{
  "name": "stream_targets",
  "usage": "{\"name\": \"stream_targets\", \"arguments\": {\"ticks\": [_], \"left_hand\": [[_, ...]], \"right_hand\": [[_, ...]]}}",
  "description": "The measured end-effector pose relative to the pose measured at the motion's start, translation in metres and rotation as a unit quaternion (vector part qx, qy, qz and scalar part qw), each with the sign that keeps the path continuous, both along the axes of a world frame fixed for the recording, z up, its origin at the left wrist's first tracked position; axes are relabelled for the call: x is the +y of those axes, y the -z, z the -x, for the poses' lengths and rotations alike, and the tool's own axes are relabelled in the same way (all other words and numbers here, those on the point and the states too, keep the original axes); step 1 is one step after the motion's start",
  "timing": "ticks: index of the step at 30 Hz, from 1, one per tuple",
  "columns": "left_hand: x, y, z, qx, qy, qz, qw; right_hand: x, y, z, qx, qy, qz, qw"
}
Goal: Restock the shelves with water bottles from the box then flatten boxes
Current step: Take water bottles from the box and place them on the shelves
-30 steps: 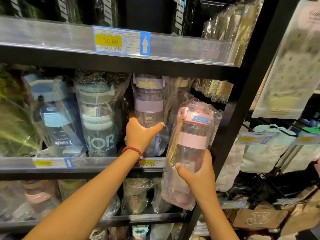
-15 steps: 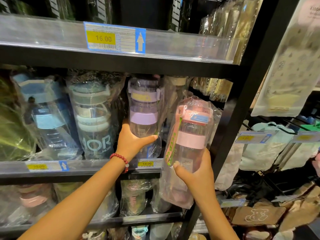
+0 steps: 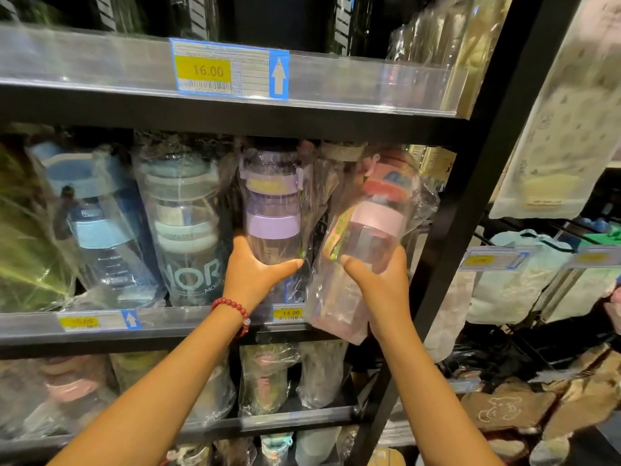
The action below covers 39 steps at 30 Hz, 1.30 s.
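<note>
At the right end of the middle shelf (image 3: 201,322), the left hand (image 3: 255,275) curls round a purple-banded bottle (image 3: 272,210) standing there. The right hand (image 3: 376,280) grips a bagged pink bottle (image 3: 373,227), tilted, at the shelf's front edge. Best to steady the purple one, then slide the pink one upright beside it.

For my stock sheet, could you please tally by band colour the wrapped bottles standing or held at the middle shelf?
Blue bottle: 1
Grey-white bottle: 1
Purple bottle, held by the left hand: 1
Pink bottle, held by the right hand: 1
Total: 4
</note>
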<state>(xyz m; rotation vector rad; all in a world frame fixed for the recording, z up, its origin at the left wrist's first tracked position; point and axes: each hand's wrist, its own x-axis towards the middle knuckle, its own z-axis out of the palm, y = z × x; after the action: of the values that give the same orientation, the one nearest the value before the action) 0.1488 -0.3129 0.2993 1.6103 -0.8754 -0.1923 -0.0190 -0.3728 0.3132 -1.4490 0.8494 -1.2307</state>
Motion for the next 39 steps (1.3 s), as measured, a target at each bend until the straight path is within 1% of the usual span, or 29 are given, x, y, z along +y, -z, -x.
{"name": "stream_targets", "arguments": {"ticks": [3,6,12,14,23,28,35,39], "left_hand": [[0.001,-0.001,0.001,-0.001,0.002,-0.001,1.000],[0.002,-0.002,0.002,0.002,0.005,-0.005,1.000],[0.005,-0.004,0.005,0.003,0.010,-0.003,1.000],[0.005,-0.005,0.005,0.004,0.009,-0.001,1.000],[0.002,-0.003,0.005,0.004,0.006,0.005,1.000],[0.002,-0.001,0.005,0.005,0.004,0.011,1.000],[-0.004,0.000,0.002,0.007,-0.017,-0.003,1.000],[-0.007,0.002,0.000,0.003,-0.034,-0.012,0.999]], "right_hand": [[-0.010,-0.008,-0.007,-0.034,0.004,-0.048,0.998],[-0.023,-0.012,-0.012,-0.048,-0.003,-0.075,0.996],[-0.034,-0.021,-0.017,-0.113,0.007,-0.098,0.989],[-0.037,-0.021,-0.018,-0.112,0.028,-0.084,0.990],[-0.045,0.004,-0.016,-0.015,0.072,0.011,0.997],[-0.051,0.010,-0.017,0.026,0.099,0.041,0.994],[-0.049,0.023,-0.017,0.061,0.067,0.088,0.992],[-0.043,0.027,-0.025,0.126,0.027,0.160,0.979]]}}
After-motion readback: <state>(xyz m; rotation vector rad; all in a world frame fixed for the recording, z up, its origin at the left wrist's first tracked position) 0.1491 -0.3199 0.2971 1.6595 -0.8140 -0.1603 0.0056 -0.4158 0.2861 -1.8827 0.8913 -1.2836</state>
